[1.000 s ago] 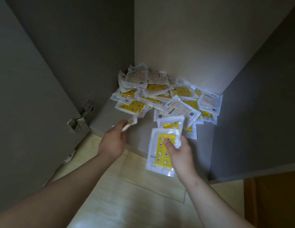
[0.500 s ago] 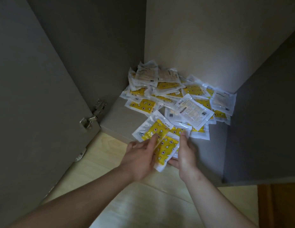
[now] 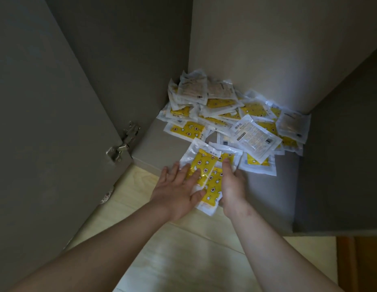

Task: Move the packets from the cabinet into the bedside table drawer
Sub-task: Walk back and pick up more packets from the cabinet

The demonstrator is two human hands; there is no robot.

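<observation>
1. The step in hand looks like gathering: a small stack of packets (image 3: 206, 175) lies at the front edge of the cabinet floor (image 3: 149, 144), just in front of the main pile (image 3: 231, 116), and both hands are on it.
2. The left hand (image 3: 177, 190) lies flat on the left side of the stack, fingers spread and pressing down, thumb tucked against the lowest packet.
3. The right hand (image 3: 232, 186) cups the right side of the stack, fingers close together and curled round its edge; whether they reach under it I cannot tell.
4. The next move, as I judge it, calls for squaring the stack between the palms, closing both hands on it and lifting it clear of the pile without the slippery wrappers sliding apart.
5. The bedside table drawer is not in view, so the carry must leave the cabinet altogether.
6. Count: the stack shows three packets, perhaps more hidden beneath.
7. The pile behind it holds well over fifteen packets, overlapping too much for an exact count; most show yellow printed fronts, a few show pale backs.
8. One hinge (image 3: 125, 142) shows on the open door, left of the pile.
</observation>
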